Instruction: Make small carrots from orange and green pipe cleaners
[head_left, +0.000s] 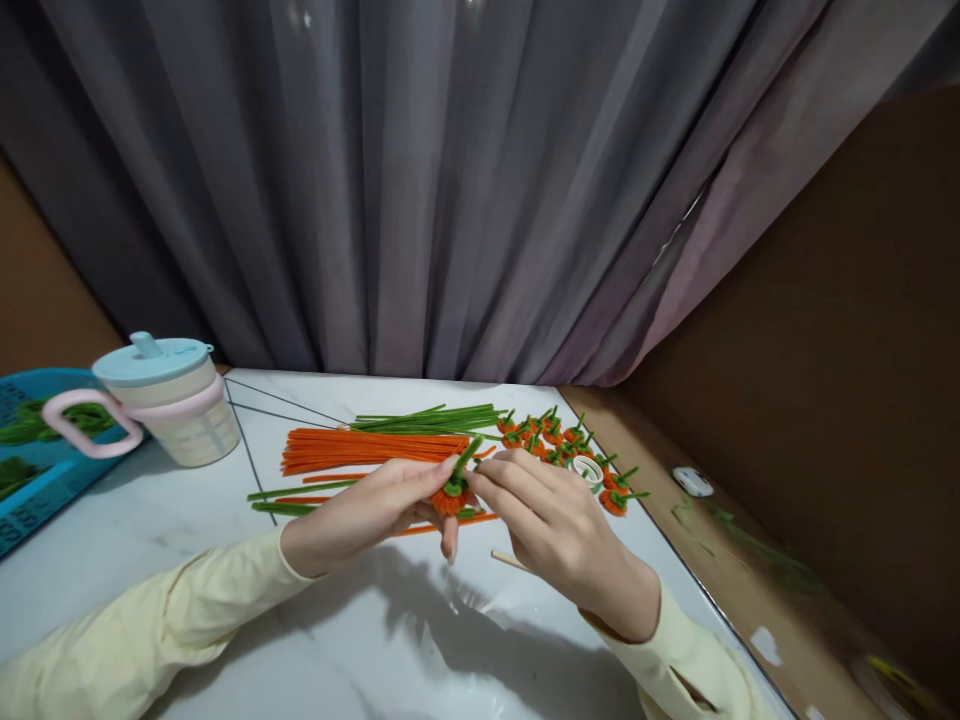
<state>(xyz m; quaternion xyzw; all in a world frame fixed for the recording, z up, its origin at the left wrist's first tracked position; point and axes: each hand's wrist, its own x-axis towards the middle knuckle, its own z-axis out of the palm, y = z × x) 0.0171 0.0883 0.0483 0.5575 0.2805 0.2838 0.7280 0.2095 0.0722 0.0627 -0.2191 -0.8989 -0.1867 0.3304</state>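
Table (375, 640) layout: both hands meet at centre over a pipe-cleaner piece (454, 492); loose pipe cleaners (367, 448) lie behind them, finished pieces (555, 435) behind-right, lidded cup (176, 400) far left, basket (45, 470) left of it

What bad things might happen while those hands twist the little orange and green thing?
The little orange piece is pinched only by fingertips of the left hand and right hand, so it may slip and unravel. The wooden stick lies right under the right hand and might get knocked away. The finished pieces sit near the table edge and might be swept off.
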